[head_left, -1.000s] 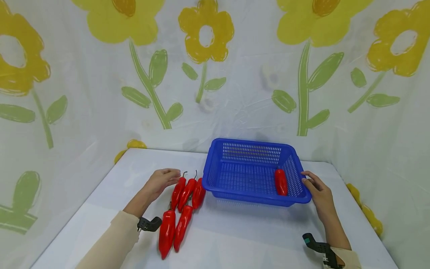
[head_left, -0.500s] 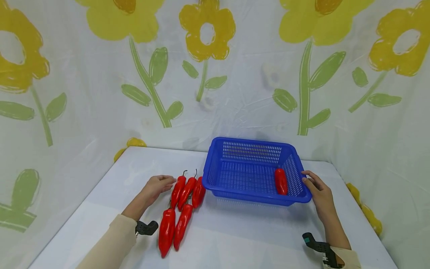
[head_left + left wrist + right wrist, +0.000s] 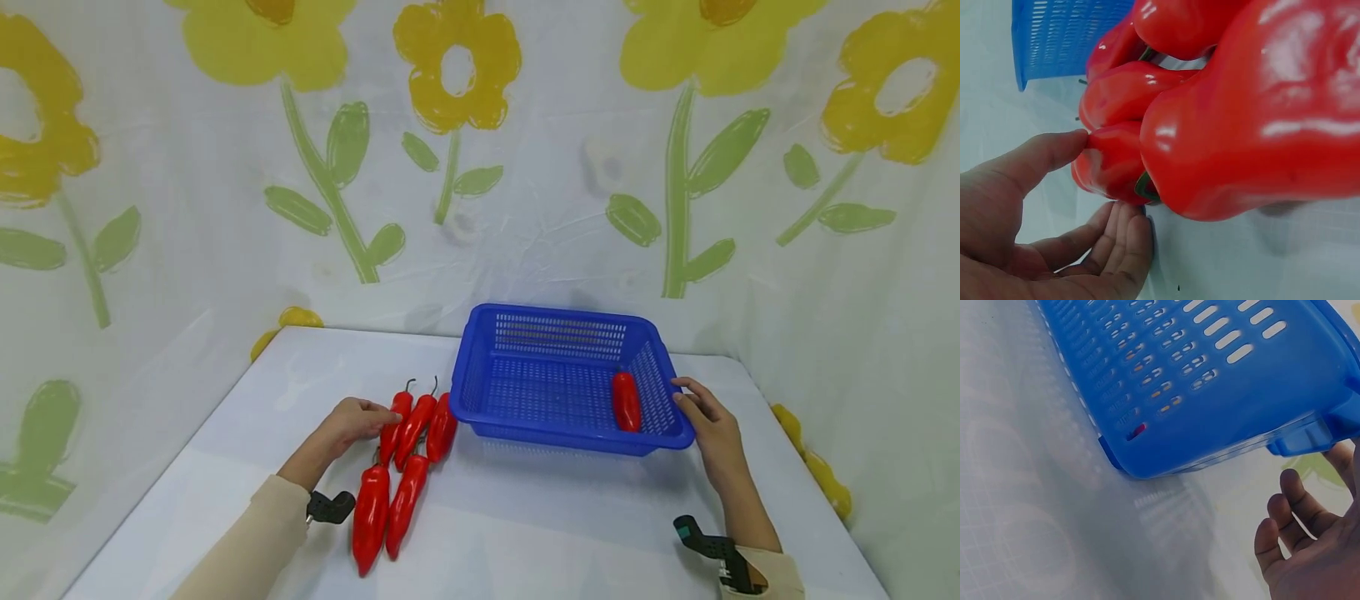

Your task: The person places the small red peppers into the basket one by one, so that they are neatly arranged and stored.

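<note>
as the left hand (image 3: 356, 421) grips the leftmost far pepper (image 3: 388, 442), the right hand (image 3: 716, 442) holds the blue basket (image 3: 551, 392)

where the wrist view shows the left hand closely, its thumb touches one side of the leftmost far pepper, while the other fingers, close together, bend in against the opposite side; how firmly they are clamped cannot be told. this pepper, glossy red, lies on the white table (image 3: 540, 525), left of the basket. just to its right lie the middle far pepper (image 3: 415, 431) and the rightmost far pepper (image 3: 442, 429), the latter beside the basket's left end. nearer, below this row, lie the left near pepper (image 3: 371, 521) and the right near pepper (image 3: 407, 507), side by side and slanting. a sixth pepper (image 3: 626, 404) rests inside the basket, towards its right end.

the right hand is at the basket's right rim, thumb and forefinger clamped on the edge; its remaining fingers are bent and slightly apart, below the rim.

each arm wears a beige sleeve, left (image 3: 251, 533) and right (image 3: 765, 575), with a black device at the wrist, left (image 3: 330, 507) and right (image 3: 705, 542). at the far side hangs a pale cloth (image 3: 540, 208) printed with yellow flowers and green leaves.
</note>
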Demonstrator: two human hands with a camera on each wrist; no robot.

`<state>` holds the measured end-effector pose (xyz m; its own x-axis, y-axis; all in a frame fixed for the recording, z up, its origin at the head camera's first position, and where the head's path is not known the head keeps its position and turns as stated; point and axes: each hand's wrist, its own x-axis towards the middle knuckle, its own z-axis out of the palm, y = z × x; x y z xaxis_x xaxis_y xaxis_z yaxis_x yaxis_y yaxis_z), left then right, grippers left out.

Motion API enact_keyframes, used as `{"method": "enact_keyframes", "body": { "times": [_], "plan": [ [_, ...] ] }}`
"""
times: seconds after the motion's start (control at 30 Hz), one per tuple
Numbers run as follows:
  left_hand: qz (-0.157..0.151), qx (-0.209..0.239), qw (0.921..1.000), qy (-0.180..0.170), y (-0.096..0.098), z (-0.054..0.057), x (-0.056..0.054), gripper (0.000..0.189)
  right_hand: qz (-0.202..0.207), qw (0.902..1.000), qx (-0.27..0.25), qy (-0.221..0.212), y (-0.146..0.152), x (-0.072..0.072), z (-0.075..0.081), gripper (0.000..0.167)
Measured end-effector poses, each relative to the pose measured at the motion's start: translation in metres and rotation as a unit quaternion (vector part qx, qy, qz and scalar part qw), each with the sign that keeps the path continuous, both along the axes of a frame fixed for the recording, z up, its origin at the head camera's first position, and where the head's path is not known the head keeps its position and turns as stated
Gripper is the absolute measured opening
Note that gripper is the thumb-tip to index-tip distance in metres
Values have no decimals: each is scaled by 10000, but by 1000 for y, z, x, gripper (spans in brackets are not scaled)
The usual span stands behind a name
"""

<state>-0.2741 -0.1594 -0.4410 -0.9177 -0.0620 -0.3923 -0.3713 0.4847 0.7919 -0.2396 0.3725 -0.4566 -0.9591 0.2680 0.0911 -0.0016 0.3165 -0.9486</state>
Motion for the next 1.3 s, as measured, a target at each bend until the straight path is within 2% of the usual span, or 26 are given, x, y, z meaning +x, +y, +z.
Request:
{"method": "enact_keyframes", "body": {
  "times": [0.2,0.47,0.57,0.77,1.07,1.3],
  "plan": [
    [-55,-340,9994,-50,-2,6,-3,49,-31,10000,-75,-37,-6,-3,-1,54],
    [106,38,9999,37,-9,6,-1,57,15,9999,103,65,-6,-4,0,54],
    [125,275,9994,151,-9,14,1,59,53,9998,179,-27,-6,-2,-2,55],
    [0,638,9966,516,-4,40,0,60,65,9995,301,-35,-5,1,-4,55],
    [-224,1291,9901,499,19,54,-5,62,7,9996,277,-48,1,9,-7,54],
    [-594,1689,9815,672,39,76,-11,57,-15,9997,220,73,-1,4,-4,54]
  ]
}}
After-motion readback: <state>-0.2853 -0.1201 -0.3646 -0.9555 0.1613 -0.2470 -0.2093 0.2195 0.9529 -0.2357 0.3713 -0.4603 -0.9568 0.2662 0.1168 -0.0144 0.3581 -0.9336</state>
